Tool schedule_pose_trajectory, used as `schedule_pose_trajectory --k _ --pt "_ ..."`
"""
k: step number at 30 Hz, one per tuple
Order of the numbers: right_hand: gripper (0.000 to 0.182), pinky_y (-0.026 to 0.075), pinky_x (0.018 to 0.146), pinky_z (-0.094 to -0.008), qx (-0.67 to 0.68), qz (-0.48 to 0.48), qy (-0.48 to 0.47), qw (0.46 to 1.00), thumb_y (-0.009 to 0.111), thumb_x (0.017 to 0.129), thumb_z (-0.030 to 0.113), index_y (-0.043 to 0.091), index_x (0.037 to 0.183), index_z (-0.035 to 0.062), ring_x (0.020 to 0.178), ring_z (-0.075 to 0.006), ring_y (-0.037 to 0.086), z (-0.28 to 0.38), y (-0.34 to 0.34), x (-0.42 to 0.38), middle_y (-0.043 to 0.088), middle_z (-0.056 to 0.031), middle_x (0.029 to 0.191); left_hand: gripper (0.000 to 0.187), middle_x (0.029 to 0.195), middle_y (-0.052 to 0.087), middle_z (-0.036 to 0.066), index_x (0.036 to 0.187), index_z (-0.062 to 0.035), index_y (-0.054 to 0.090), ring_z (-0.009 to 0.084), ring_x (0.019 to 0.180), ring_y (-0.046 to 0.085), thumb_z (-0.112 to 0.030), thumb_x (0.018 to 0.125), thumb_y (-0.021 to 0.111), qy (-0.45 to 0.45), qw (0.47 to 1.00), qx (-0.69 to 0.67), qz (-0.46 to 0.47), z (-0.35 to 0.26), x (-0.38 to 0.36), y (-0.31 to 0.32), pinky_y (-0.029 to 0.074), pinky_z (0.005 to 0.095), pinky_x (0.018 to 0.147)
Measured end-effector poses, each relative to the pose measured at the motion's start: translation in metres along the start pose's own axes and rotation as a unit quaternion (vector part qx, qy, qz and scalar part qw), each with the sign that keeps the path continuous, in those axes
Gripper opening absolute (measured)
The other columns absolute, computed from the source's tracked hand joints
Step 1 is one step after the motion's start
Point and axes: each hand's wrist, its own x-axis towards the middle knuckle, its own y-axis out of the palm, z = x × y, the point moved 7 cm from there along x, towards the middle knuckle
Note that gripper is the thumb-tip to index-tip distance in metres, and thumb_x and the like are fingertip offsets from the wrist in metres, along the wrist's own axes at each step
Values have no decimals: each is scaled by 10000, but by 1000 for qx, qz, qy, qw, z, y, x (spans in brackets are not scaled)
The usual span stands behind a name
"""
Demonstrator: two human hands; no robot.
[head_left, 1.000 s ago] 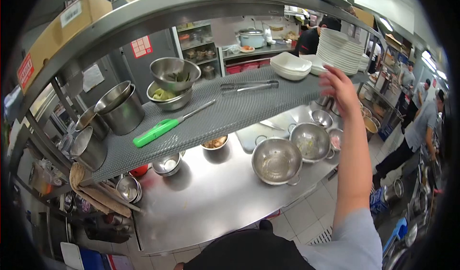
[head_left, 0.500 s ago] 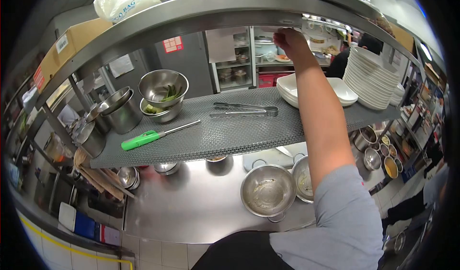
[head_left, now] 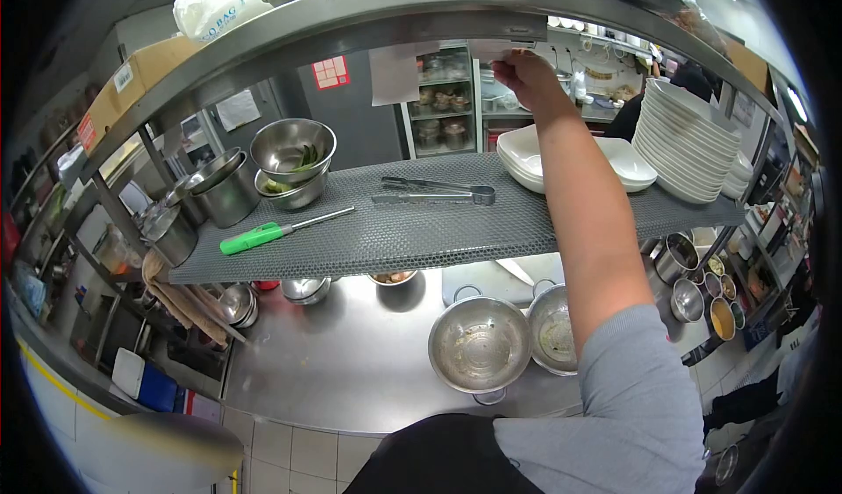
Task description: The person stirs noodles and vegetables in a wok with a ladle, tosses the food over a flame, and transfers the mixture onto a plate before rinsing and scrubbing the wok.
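R hand (head_left: 529, 75) raised to the paper ticket (head_left: 491, 52) under the top shelf rail (head_left: 368, 20), fingers curled on its lower edge, ticket not yet off; L hand out of view; tongs (head_left: 431, 191) and white bowls (head_left: 535, 156) on mid shelf, colanders (head_left: 479, 347) on bench below.

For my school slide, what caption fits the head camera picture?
A right hand reaches up to a paper slip on the top rail, above white bowls and tongs.

tongs (head_left: 434, 192) on shelf (head_left: 438, 231), plates (head_left: 688, 139) right, lighter (head_left: 263, 233) left, colanders (head_left: 481, 347) below
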Motion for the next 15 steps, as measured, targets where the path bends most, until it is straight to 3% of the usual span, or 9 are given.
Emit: schedule_pose_trajectory --k 9,12,13,14,15 --pt "73 554 741 -335 74 38 -10 997 471 918 43 512 977 30 767 -224 619 -2 4 18 609 -104 903 353 1113 627 191 1035 -107 681 355 1008 603 -338 809 538 -27 999 -38 -7 14 -21 21 479 420 851" --pt "92 545 731 -335 124 52 -24 991 485 907 58 541 976 37 811 -244 613 -6 -6 33 610 -127 915 353 1114 627 191 1037 -109 681 355 1009 603 -338 809 540 -42 996 -85 -4 11 -29 66 479 420 851" --pt "154 536 727 -338 -194 124 -283 931 515 887 71 574 1029 63 832 -246 610 7 -5 29 618 -141 950 352 1115 627 191 1037 -110 681 355 1009 603 -338 809 540 -51 992 -112 -4 6 -34 89 479 420 851" --pt "142 511 779 -328 72 77 -63 992 516 887 131 546 993 41 877 -214 586 -3 -8 29 600 -113 970 352 1115 627 191 1038 -110 681 355 1010 603 -338 808 541 -64 988 -144 -6 0 -42 112 479 420 851" --pt "187 513 772 -327 -154 137 -251 946 537 879 158 549 1030 48 886 -225 588 13 3 16 606 -119 997 352 1116 627 190 1039 -111 680 355 1010 603 -338 808 541 -78 981 -177 -10 -5 -49 138 479 419 851"
